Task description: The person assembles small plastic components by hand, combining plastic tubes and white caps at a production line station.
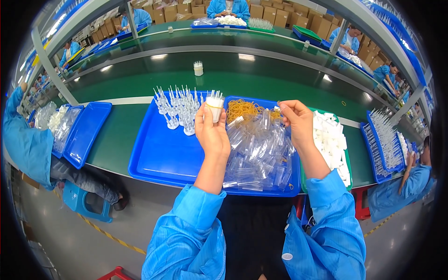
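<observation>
My left hand (213, 140) is closed round an upright bundle of slim white pieces (215, 108) with thin tips on top and a yellow rubber band about it. My right hand (299, 123) pinches at the thumb and forefinger over the right blue tray; a small pale piece shows at the fingertips, too small to name. Below both hands lie clear plastic sleeves (256, 156) in a loose heap, with a pile of yellow rubber bands (243, 108) behind them. Translucent spiky parts (179, 109) stand in the left blue tray (161, 161), beside my left hand.
A green tray (349, 175) of small white pieces (327, 140) stands right of my right hand. Another banded bundle (198, 68) stands on the green conveyor belt (154, 77). Co-workers in blue sit left, right and across. Metal posts (53, 74) rise beside the belt.
</observation>
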Available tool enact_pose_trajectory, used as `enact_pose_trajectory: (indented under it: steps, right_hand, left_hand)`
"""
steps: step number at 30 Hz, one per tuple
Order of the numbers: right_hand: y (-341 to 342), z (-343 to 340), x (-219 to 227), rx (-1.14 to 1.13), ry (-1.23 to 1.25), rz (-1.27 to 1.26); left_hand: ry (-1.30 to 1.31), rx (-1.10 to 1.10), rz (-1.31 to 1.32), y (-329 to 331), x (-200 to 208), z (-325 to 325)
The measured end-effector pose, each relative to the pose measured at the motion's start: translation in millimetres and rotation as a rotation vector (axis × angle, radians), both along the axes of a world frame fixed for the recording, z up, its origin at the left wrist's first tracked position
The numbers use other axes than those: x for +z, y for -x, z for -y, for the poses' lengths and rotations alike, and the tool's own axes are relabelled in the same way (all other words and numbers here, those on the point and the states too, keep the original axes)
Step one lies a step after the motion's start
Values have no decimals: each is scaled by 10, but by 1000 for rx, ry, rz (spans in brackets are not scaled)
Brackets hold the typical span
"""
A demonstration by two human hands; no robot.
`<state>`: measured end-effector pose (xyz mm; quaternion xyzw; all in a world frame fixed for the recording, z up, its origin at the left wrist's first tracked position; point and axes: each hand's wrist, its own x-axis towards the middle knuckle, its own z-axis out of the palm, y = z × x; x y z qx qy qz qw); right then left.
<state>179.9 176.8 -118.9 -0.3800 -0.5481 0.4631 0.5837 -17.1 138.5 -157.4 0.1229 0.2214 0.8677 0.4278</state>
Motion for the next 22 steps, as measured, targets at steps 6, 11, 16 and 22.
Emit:
enact_pose_trajectory:
  steps: [6,11,16,22]
  right_hand:
    - [-312,-353,-164,-119,-56,674]
    - [-62,-42,173,139,-194,718]
    - [167,200,492,404,-329,514]
    - [-57,-752,411,150,-230,672]
  left_hand:
    - [-226,-479,96,-138,80,182]
    - [-143,-547,-121,-258,156,357]
    - [-196,-635,-194,-340,204,458]
    - [24,-478,-752,-88,172,652]
